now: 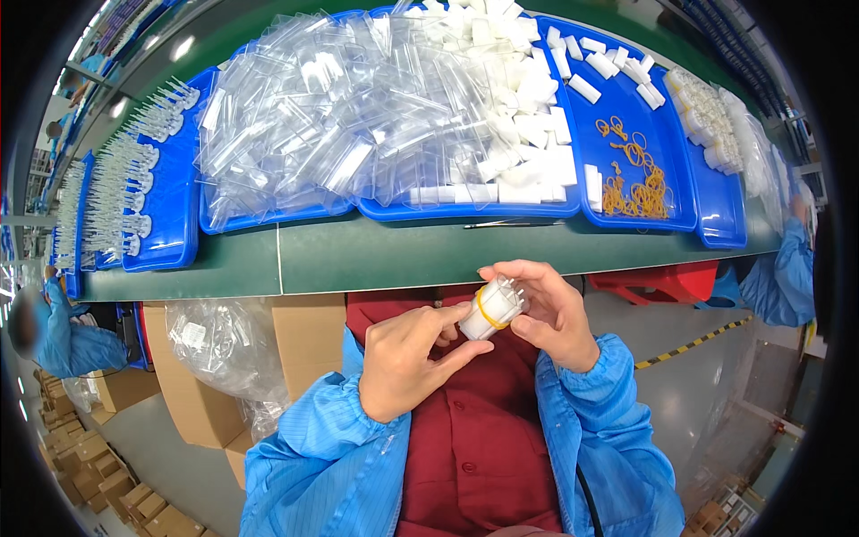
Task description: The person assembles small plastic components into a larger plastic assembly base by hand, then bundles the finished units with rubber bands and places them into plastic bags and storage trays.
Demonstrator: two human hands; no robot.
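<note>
Just past the table's front edge, I hold a small bundle of white pieces [477,326] between my two hands. A yellow rubber band [484,309] is looped around its middle, and thin pale prongs stick out of its upper right end. My left hand [401,355] grips the lower left end between thumb and fingers. My right hand [557,311] curls around the other end, its thumb close beside the band. Both hands are closed on the bundle, and parts of it are hidden by my fingers.
Blue trays [467,209] line the green table [376,257], heaped with clear plastic sleeves [313,116] and white blocks [537,166]. Yellow rubber bands [640,192] lie at the right. Pronged white parts [121,192] stand leftward. Cardboard boxes [309,345] and co-workers [787,273] flank me.
</note>
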